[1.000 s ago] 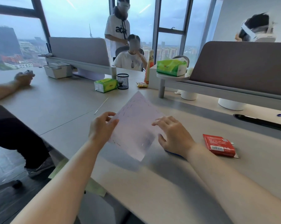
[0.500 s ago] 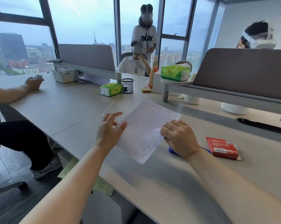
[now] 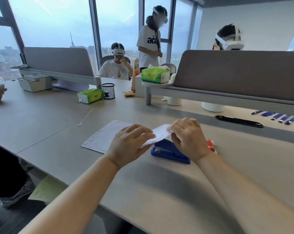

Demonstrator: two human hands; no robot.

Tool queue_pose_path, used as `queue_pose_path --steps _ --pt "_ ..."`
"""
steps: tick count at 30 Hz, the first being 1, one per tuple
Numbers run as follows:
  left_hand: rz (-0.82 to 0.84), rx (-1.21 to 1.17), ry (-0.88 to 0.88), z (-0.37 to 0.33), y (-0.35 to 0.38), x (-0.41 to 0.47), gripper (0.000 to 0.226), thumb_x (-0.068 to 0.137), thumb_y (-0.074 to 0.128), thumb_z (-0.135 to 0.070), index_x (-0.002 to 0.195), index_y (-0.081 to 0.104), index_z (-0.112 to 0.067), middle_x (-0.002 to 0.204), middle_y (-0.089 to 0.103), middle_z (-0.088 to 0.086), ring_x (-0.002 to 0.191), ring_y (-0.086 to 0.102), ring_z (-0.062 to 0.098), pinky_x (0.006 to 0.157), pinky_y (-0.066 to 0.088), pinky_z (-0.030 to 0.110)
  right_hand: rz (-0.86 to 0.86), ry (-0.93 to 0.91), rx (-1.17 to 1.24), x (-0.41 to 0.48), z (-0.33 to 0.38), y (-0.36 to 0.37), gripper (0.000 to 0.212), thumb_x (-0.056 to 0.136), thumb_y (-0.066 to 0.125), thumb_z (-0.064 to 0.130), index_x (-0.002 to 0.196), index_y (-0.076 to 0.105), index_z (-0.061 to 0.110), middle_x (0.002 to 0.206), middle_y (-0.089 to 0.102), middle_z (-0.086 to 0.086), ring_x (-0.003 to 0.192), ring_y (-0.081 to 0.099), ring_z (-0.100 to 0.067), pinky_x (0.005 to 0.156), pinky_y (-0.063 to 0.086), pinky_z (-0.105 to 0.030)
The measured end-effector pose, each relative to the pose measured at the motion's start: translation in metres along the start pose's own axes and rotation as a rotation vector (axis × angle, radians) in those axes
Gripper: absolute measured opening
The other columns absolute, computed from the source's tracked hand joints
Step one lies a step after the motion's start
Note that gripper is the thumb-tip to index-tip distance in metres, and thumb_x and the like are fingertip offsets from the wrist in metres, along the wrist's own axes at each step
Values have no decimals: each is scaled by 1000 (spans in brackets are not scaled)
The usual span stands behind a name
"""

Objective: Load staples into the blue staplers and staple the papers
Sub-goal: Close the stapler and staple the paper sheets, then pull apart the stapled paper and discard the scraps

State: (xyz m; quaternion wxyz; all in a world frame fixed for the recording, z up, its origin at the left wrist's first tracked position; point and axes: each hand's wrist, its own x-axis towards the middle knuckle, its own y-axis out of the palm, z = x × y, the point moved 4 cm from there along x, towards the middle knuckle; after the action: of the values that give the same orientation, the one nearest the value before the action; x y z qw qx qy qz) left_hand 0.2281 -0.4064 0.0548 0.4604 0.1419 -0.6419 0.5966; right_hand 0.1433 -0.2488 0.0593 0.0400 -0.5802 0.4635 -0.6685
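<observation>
Now both hands — left (image 3: 131, 146), right (image 3: 190, 137) — pinch one sheet (image 3: 157, 135) lowered just above the stapler (image 3: 169, 152), another sheet (image 3: 105, 136) left of it — stapling looks next.

One blue stapler (image 3: 169, 152), two green tissue packs (image 3: 90, 95) (image 3: 155, 75), one mesh pen cup (image 3: 108, 90), two hands (image 3: 131, 146) (image 3: 190, 138)

The stapler (image 3: 170, 151) lies on the bench (image 3: 159, 191). Just left of the stapler a sheet (image 3: 103, 137) lies flat. Above the stapler both hands hold a paper (image 3: 157, 134): left hand (image 3: 131, 144) left of the stapler, right hand (image 3: 189, 137) over its back end. Behind the stapler, right, lies a packet (image 3: 211, 146)
</observation>
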Motion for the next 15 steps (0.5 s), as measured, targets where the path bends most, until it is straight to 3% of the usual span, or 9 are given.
queue_pose_path --steps 2,6,9,12,15 --pt "-50 -104 -28 -9 -1 15 17 83 59 -24 88 72 -15 84 75 2 75 68 17 58 59 32 0 50 -15 -7 -10 -9 17 85 51 19 87 68 19 85 70 -2 80 60 -24 76 28 -25" --pt "-107 -141 61 -29 4 34 14 80 61 -19 81 74 -14 80 75 1 68 70 17 56 57 27 -66 50 -37 -20 -27 -38 11 82 58 20 81 69 21 79 66 0 77 55 -22 73 28 -29" --pt "-196 -148 164 -49 10 44 12 81 63 -13 76 74 -14 79 75 1 71 67 14 61 52 24 -185 13 -77 -34 -40 -63 2 78 66 18 77 67 19 79 68 1 79 53 -19 74 33 -32" --pt "-269 -166 223 -67 18 58 9 76 70 -5 78 72 -14 81 75 2 77 63 13 68 46 20 -288 -10 -124 -51 -49 -87 15 86 56 18 75 66 17 80 70 2 81 53 -18 74 36 -34" --pt "-292 -248 252 -84 27 76 7 81 64 -12 81 71 -15 83 75 3 82 62 10 69 52 24 -322 14 -144 -66 -60 -111 23 90 49 18 74 66 17 80 72 4 80 58 -17 73 37 -33"
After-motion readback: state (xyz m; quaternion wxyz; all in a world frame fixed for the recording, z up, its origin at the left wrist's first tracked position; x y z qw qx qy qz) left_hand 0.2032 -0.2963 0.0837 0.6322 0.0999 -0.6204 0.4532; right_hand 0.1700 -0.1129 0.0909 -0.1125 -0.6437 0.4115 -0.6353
